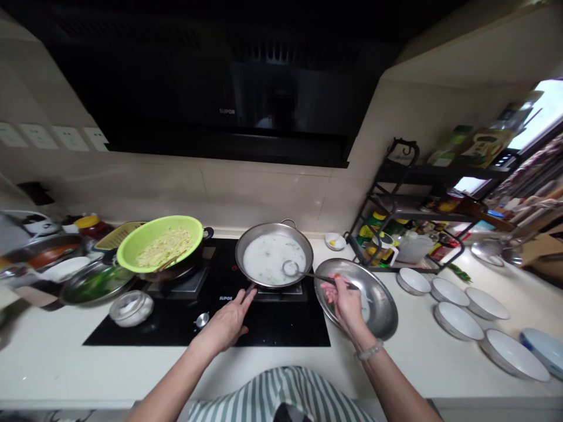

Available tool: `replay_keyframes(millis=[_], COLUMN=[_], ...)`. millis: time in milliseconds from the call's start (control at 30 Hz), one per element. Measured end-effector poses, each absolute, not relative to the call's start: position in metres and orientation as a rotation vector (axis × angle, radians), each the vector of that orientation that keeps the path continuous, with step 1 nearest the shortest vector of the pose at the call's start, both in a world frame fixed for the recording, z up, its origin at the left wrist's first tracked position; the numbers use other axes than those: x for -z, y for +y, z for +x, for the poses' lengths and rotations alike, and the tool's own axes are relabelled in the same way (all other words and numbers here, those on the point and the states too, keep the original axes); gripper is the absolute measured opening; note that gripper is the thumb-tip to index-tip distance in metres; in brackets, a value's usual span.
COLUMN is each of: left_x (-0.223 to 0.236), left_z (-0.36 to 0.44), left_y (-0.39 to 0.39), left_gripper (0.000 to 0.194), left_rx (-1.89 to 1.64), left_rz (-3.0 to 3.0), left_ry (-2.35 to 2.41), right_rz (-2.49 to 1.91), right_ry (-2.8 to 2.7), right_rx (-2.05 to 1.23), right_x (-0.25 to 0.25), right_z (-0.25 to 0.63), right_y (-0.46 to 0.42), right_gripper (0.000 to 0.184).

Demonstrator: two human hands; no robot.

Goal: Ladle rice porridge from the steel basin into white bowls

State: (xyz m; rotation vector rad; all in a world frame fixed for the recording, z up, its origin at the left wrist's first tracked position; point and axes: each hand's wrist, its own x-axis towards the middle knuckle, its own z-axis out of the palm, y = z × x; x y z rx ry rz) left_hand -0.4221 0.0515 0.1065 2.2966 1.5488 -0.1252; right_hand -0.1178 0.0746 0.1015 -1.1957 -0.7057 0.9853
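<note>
On the right burner sits a steel wok (pixel 240 253) of milky white liquid with small green bits in it. My left hand (pixel 231 322) is closed around the wok's short dark handle (pixel 251 288), most of which is hidden under my fingers. My right hand (pixel 345 302) grips the long dark handle of a ladle (pixel 290 268). The ladle's bowl rests at the liquid's surface, near the wok's right side. Beneath my right hand stands a wide steel basin (pixel 382 305) with some whitish contents, partly covered by the hand.
A green plastic basin (pixel 127 243) of pale shredded food sits over a pot on the left burner. Near it are a glass jar (pixel 132 309) and a pan of greens (pixel 99 287). Several white bowls (pixel 457 321) stand right, below a black rack (pixel 409 205). A range hood (pixel 229 135) hangs above.
</note>
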Motion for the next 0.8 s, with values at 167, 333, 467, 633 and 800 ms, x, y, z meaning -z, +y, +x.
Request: replay_keyframes(millis=[167, 333, 467, 633, 800], left_x=[-0.103, -0.106, -0.106, -0.104, -0.106], left_z=[-0.423, -0.423, -0.424, -0.424, -0.422], left_y=[0.053, 0.052, 0.051, 0.051, 0.051], left_gripper=[0.093, 0.092, 0.092, 0.092, 0.091], left_rx=[0.099, 0.108, 0.081, 0.077, 0.130], left_rz=[2.328, 2.318, 2.314, 2.326, 2.302], left_ry=[1.524, 1.522, 1.518, 1.528, 1.552], right_rz=[-1.222, -1.210, -1.231, -1.361, -1.522], right_ry=[-0.720, -0.610, -0.530, -0.552, -0.802], right_rx=[-0.965, -0.873, -0.758, -0.568, -0.453], right_x=[-0.105, -0.109, -0.105, -0.087, -0.066], right_z=[-0.106, -0.077, -0.046, -0.022, -0.012], right_y=[0.069, 0.060, 0.049, 0.029, 0.007], right_gripper=[0.043, 0.043, 0.041, 0.049, 0.057])
